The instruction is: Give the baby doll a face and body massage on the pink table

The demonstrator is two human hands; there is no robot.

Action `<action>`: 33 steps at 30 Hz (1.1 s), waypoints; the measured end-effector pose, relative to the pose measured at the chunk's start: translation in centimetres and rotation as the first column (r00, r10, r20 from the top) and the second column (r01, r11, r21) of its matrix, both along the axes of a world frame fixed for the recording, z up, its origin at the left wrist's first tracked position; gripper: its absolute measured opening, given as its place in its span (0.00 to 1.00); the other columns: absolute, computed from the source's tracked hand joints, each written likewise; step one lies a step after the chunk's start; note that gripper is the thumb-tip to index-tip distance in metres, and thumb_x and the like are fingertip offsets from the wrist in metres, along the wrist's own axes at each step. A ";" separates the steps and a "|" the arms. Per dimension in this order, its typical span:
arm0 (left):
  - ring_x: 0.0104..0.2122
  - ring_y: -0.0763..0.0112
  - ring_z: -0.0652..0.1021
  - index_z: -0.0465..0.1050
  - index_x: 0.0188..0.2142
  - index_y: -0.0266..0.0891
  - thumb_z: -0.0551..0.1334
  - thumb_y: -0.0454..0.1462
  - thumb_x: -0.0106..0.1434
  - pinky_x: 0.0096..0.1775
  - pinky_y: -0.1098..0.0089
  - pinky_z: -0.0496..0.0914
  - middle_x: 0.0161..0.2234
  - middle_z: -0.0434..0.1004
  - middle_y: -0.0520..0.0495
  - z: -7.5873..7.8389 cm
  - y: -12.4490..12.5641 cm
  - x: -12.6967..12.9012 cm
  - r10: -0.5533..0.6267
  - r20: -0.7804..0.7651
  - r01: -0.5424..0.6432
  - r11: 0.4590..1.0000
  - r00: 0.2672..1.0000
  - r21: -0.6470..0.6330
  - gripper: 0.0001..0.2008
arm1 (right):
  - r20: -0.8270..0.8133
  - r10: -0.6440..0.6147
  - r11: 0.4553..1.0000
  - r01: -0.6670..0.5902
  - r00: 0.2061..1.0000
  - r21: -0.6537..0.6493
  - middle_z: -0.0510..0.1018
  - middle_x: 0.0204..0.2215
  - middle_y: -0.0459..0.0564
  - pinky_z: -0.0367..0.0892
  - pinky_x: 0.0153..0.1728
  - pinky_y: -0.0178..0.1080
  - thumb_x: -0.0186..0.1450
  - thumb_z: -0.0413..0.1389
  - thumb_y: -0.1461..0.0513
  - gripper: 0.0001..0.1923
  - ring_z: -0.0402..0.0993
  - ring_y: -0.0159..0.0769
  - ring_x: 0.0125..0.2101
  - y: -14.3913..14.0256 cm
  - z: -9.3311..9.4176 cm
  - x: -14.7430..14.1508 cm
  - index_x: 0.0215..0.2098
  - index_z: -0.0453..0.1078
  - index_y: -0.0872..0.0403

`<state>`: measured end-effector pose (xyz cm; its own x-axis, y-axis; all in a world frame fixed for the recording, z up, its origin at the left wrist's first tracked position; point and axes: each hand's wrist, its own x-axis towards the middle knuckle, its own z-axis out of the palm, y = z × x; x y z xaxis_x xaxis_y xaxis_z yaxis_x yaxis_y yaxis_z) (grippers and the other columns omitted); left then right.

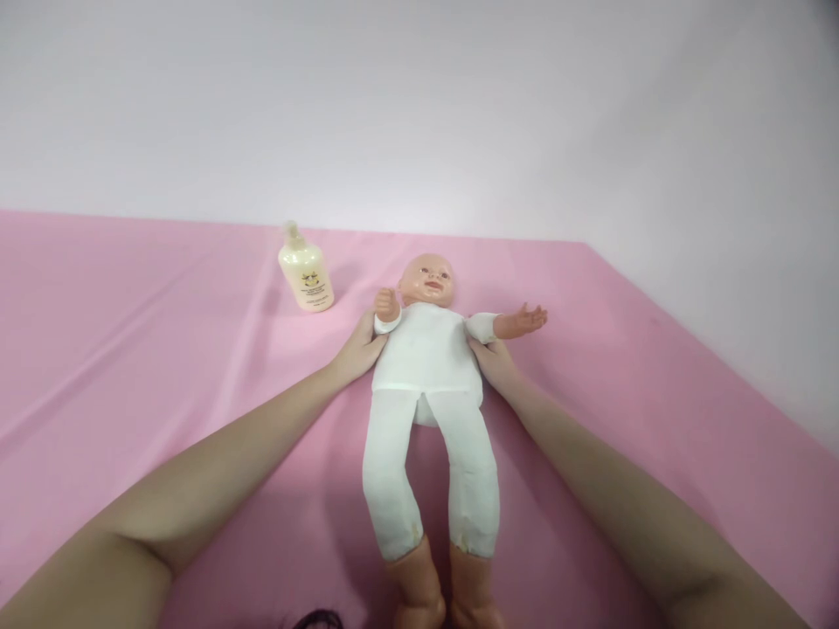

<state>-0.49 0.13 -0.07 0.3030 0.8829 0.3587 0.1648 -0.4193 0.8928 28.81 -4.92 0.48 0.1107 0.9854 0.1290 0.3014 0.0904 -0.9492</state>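
Observation:
A baby doll [427, 354] in a white cloth suit lies on its back, head away from me and feet toward me. My left hand [359, 349] grips its side under the arm, thumb on the front of the torso. On the opposite side, my right hand [495, 360] holds it the same way beneath the other arm. Most of my fingers are hidden behind the doll's body. One doll arm is bent up with a curled hand; the other stretches out to the right.
A cream-coloured pump bottle [307, 273] with a printed label stands left of the doll's head. The pink cloth-covered table [197, 349] has soft creases, and its far edge meets a pale wall [393, 114]. Something dark and curved [319, 619] shows at the bottom edge.

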 end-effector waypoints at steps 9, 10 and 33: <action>0.64 0.50 0.71 0.63 0.63 0.38 0.62 0.40 0.68 0.68 0.46 0.62 0.63 0.71 0.37 0.1 0.0 0.1 0.003 -0.004 -0.003 1.000 1.000 -0.002 0.25 | -0.015 0.027 1.000 -0.027 1.000 -0.011 0.81 0.55 0.58 0.63 0.66 0.59 0.68 0.57 0.48 0.23 0.74 0.57 0.60 -0.1 0.3 0.0 0.52 0.77 0.54; 0.64 0.50 0.71 0.64 0.63 0.38 0.62 0.40 0.69 0.68 0.47 0.62 0.63 0.71 0.37 0.1 0.0 0.1 0.003 -0.002 -0.003 1.000 1.000 0.001 0.25 | -0.014 0.025 1.000 -0.025 1.000 -0.006 0.81 0.55 0.57 0.63 0.66 0.59 0.68 0.57 0.48 0.23 0.74 0.57 0.60 -0.1 0.3 -0.1 0.52 0.77 0.54; 0.65 0.50 0.69 0.61 0.65 0.38 0.62 0.41 0.69 0.69 0.47 0.61 0.66 0.68 0.36 0.4 0.0 0.1 0.008 -0.055 -0.006 1.000 0.998 0.027 0.27 | 0.018 0.002 1.000 -0.002 1.000 0.004 0.81 0.56 0.59 0.64 0.66 0.54 0.68 0.57 0.49 0.22 0.73 0.57 0.62 -0.3 0.6 -0.1 0.53 0.77 0.54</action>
